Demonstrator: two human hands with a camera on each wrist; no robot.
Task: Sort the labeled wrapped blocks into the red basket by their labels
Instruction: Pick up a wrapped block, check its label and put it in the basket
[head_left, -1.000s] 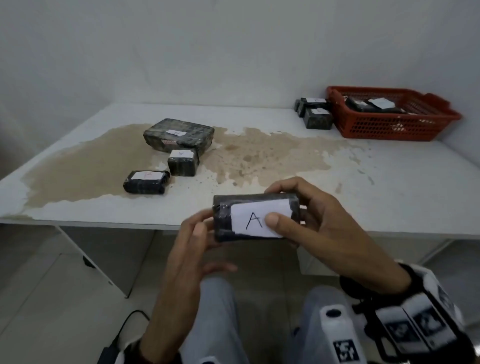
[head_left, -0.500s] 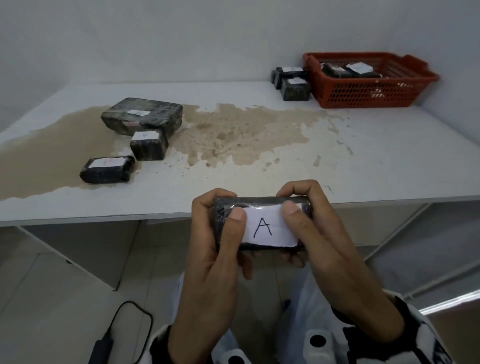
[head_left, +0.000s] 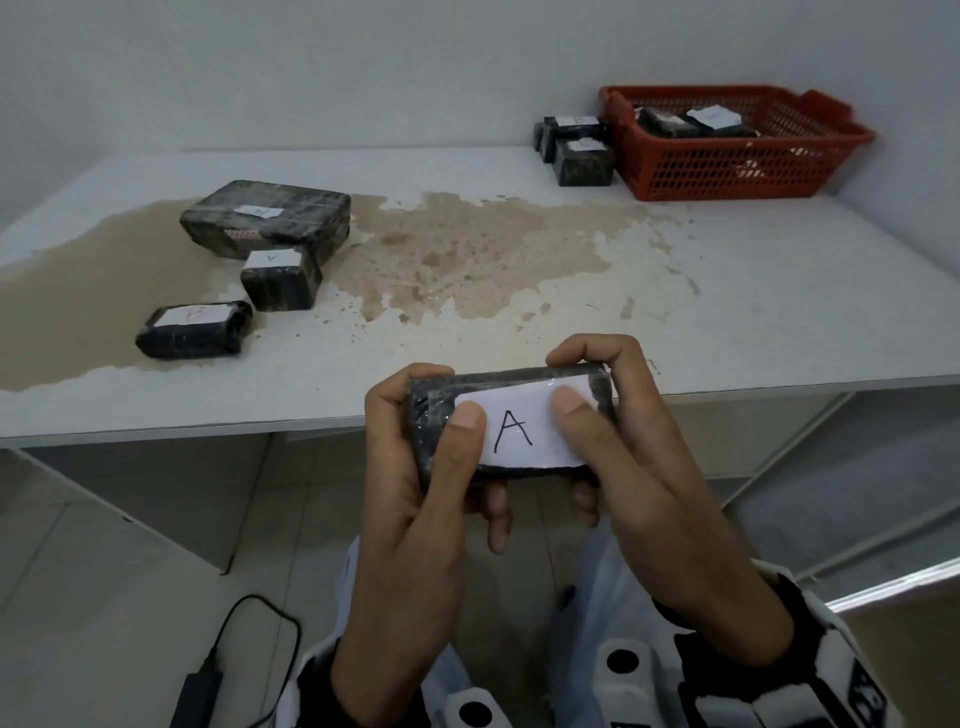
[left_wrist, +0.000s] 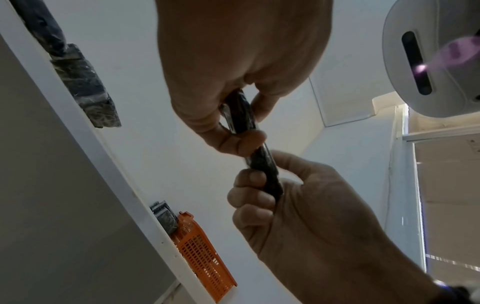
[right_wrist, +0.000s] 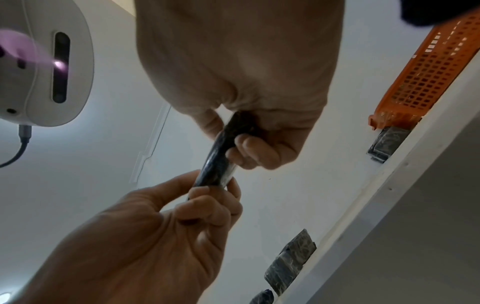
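A black wrapped block (head_left: 511, 421) with a white label marked "A" is held in front of the table's near edge. My left hand (head_left: 431, 410) grips its left end, thumb on the label. My right hand (head_left: 587, 384) grips its right end, thumb on the label too. The wrist views show the same block (left_wrist: 262, 162) (right_wrist: 218, 164) edge-on between both hands. The red basket (head_left: 727, 161) stands at the table's far right with a few wrapped blocks (head_left: 691, 122) inside. It is well beyond the hands.
On the left of the white table (head_left: 727, 291) lie a large wrapped block (head_left: 270, 218), a small labelled one (head_left: 280, 278) and a red-lettered one (head_left: 192, 330). A small stack of blocks (head_left: 576, 150) sits left of the basket. A brown stain covers the table's middle. A cable and adapter (head_left: 197, 691) lie on the floor.
My left hand went from loosely touching the block's left end to gripping it with the thumb on the label. The right hand kept its hold throughout.
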